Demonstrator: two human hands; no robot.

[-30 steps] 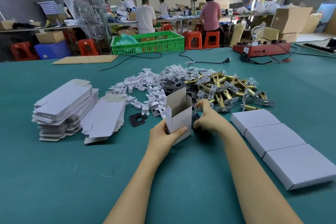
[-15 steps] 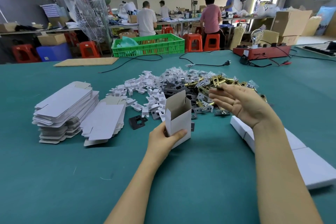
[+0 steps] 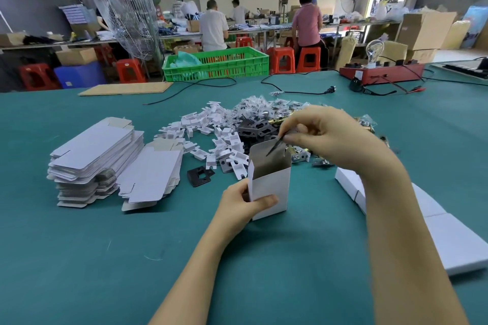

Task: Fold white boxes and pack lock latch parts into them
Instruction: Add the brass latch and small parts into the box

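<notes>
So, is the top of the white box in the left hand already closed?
No, the white box held upright by the left hand is open on top, and the right hand pinches a dark flat part at the opening.

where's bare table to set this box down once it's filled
Bare green felt lies in front of the flat box stacks, left of the left hand. More lies on the far right, short of the red unit. The parts pile behind the open box and the closed boxes on the right are crowded.

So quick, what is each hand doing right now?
Left hand: holding the open white box upright on the table.
Right hand: pinching a thin dark plate over the box's opening.
</notes>
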